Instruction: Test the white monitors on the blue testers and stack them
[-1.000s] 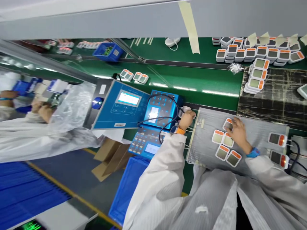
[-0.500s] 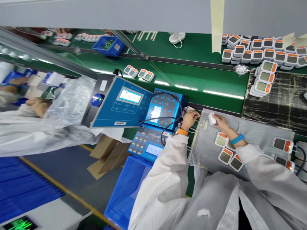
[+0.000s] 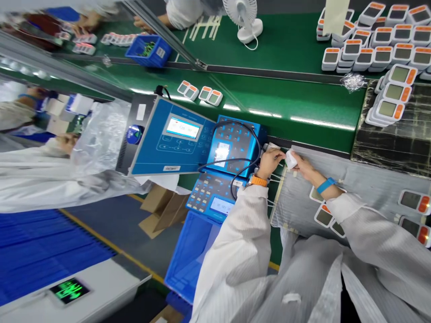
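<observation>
At centre right of the frame, right hand (image 3: 303, 166) gripping a small white block (image 3: 290, 159) between fingers and thumb, block sitting over the end of a grey mat (image 3: 370, 179). Just beside it, left hand (image 3: 269, 162) closing over a white fitting (image 3: 273, 146), fitting partly hidden behind the fingers. Orange watch (image 3: 258, 181) circling the left wrist, blue band (image 3: 326, 185) circling the right. Black cables (image 3: 247, 130) looping from a blue tester (image 3: 235, 148) toward the left hand. Blue keypad unit (image 3: 215, 197) lying just below that tester, larger blue instrument (image 3: 168, 134) with lit screen standing to its left. Orange-tipped display units (image 3: 323, 215) lying on the mat, partly under the right forearm, two more (image 3: 414, 202) resting at far right. Further units (image 3: 390, 101) stacking up on a black mat (image 3: 367, 134) at upper right, more (image 3: 380, 54) crowding the green conveyor belt (image 3: 286, 98) along the top. Blue crate (image 3: 188, 255) sitting at lower centre. Co-worker's hand (image 3: 63, 143) reaching in at far left, white-sleeved.
</observation>
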Demonstrator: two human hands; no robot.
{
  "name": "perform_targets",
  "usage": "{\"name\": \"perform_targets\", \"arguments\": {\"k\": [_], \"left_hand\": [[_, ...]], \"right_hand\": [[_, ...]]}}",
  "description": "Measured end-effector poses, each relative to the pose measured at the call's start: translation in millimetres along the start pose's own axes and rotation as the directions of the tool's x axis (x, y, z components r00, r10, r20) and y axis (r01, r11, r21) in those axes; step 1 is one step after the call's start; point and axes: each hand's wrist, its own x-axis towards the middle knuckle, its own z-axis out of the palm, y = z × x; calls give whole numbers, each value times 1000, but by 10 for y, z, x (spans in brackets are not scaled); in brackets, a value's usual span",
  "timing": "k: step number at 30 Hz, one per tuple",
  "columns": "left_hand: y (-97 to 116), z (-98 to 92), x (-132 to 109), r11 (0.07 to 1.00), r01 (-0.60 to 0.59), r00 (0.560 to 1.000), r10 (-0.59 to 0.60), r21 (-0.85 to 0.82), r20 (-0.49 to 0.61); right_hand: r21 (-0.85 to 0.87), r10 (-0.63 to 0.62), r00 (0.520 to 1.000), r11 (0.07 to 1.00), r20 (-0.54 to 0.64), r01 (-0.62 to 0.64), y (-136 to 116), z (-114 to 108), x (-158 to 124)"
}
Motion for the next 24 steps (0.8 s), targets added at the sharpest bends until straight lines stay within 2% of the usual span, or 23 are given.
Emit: {"name": "perform_targets", "arguments": {"k": [3, 5, 8, 10, 15, 20, 24], "left_hand": [[-28, 32, 39, 1000, -21, 1000, 21, -6, 0], [-31, 51, 38, 999, -48, 999, 48, -13, -17], [-3, 44, -41, 996, -90, 993, 90, 11, -76], [22, 14, -131, 994, -106, 991, 109, 35, -79], [33, -59, -285, 991, -133, 987, 130, 21, 96], [-26, -80, -292, 987, -160, 974, 160, -14, 162], [-73, -48, -314, 998, -54, 997, 56, -46, 50]], "right_hand": [[10, 30, 998, 1000, -54, -30, -16, 17, 2], [12, 37, 998, 999, -46, -37, -35, 19, -11], [42, 75, 996, 996, -46, -73, -63, 21, -41], [73, 97, 994, 993, -55, -93, -75, 29, -66], [97, 87, 995, 992, -52, -82, -81, 51, -123], [111, 74, 996, 992, -54, -67, -46, 58, -117], [89, 51, 995, 995, -91, -42, 22, 96, -88]]}}
